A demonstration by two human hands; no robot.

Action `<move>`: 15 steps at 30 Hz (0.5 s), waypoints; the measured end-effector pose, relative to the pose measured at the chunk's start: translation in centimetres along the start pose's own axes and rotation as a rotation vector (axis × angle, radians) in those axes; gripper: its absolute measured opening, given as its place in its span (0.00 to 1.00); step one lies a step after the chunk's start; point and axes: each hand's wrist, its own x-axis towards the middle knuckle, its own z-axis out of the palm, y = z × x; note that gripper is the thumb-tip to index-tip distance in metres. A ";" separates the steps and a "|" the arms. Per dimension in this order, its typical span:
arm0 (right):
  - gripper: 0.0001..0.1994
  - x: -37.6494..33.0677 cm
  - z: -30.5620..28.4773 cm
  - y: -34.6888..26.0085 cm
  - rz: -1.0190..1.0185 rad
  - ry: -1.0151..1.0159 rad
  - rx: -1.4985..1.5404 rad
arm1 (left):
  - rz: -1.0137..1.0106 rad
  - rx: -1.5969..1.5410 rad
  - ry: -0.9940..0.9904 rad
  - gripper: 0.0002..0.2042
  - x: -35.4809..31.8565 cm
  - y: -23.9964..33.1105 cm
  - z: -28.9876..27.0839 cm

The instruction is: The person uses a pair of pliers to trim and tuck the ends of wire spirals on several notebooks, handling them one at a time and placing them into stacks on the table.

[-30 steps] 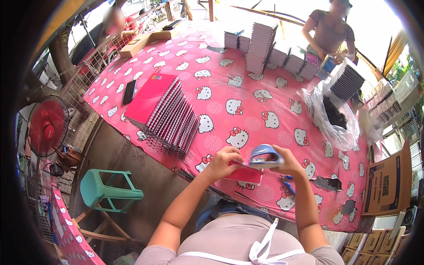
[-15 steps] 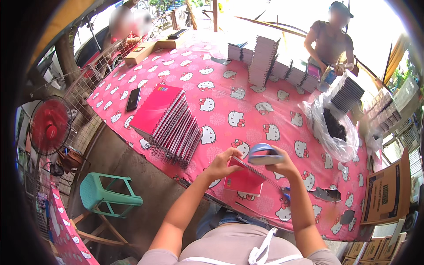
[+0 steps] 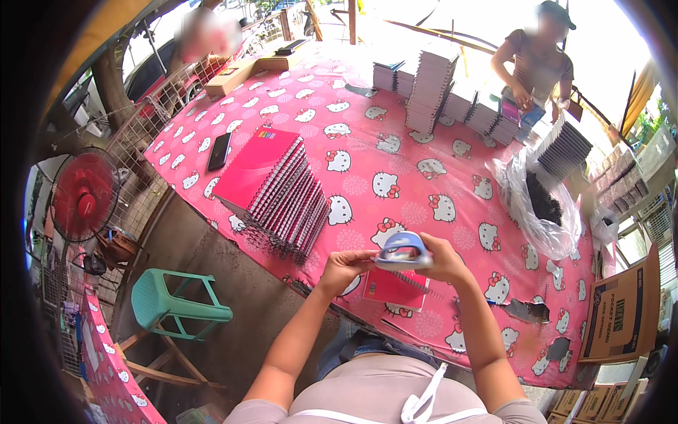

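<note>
My right hand grips a blue tool with a looped handle and a pale flat base; its exact kind is unclear. Beside the tool's left end, my left hand has its fingers pinched together, and what they hold, if anything, I cannot make out. Below both hands a red spiral notebook lies on the table, partly covered by them. Its wire coil sticks out past the right side. At my left stands a tall stack of red spiral notebooks.
A black phone lies beyond the stack on the pink patterned tablecloth. Notebook piles stand at the far side, near another person. A plastic bag holds black coils at right. A green stool stands left.
My right hand has brought the blue tool left and slightly down, close to my left hand. The notebook's coil edge, raised between my hands before, now sits lower. The view has shifted slightly.
</note>
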 end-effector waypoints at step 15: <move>0.42 -18.2 -4.2 5.0 0.197 0.329 -0.756 | 0.749 0.573 0.174 0.07 -1.1 5.5 6.3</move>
